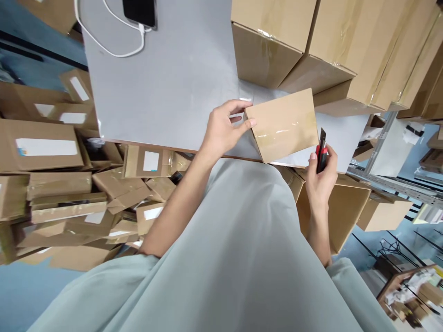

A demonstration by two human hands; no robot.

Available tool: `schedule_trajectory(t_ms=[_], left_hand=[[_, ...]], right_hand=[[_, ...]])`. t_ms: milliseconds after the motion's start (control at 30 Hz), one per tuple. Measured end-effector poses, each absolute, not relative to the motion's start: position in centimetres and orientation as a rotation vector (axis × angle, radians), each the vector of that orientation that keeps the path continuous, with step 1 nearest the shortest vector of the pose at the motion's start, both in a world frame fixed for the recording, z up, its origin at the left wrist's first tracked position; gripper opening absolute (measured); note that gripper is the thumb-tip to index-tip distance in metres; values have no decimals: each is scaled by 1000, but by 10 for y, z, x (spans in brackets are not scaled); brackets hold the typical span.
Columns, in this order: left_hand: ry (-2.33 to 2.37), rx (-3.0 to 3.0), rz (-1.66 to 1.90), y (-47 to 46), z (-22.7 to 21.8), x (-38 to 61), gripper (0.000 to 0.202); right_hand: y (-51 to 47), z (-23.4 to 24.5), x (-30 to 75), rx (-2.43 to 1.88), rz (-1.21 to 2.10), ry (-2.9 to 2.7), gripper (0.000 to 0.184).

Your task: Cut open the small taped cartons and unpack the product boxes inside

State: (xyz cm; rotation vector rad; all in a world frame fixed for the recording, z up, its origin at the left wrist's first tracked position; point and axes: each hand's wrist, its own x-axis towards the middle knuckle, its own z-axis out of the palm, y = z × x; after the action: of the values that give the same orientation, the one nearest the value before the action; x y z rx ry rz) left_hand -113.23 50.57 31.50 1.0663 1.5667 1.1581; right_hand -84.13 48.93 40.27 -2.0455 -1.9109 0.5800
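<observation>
A small brown cardboard box (284,127) with clear tape on its top face rests at the table's near edge, turned at a slant. My left hand (226,124) grips its left end, thumb on the top face and fingers behind the corner. In my right hand (321,173) is a red and black box cutter (321,154), its dark blade pointing up and away from me. The cutter is just off the right end of the box, apart from it. The underside of the box is hidden.
Large taped cartons (346,41) stand along the back right of the grey table (155,92). A phone (140,11) with a white cable (119,55) lies at the far left. Many used boxes (69,184) are piled on the left; an open carton (346,207) stands below my right hand.
</observation>
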Motion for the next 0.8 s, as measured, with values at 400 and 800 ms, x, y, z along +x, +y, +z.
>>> schedule_trajectory(t_ms=[400,800], left_hand=[[1560,1131,1054,509,317,-1146,65],[1559,1105,1011,508,331,-1145,59]], right_hand=[[480,431,-927,-1797,743,-2787,64],[456,442,-973,-2191,391,-2972,69]])
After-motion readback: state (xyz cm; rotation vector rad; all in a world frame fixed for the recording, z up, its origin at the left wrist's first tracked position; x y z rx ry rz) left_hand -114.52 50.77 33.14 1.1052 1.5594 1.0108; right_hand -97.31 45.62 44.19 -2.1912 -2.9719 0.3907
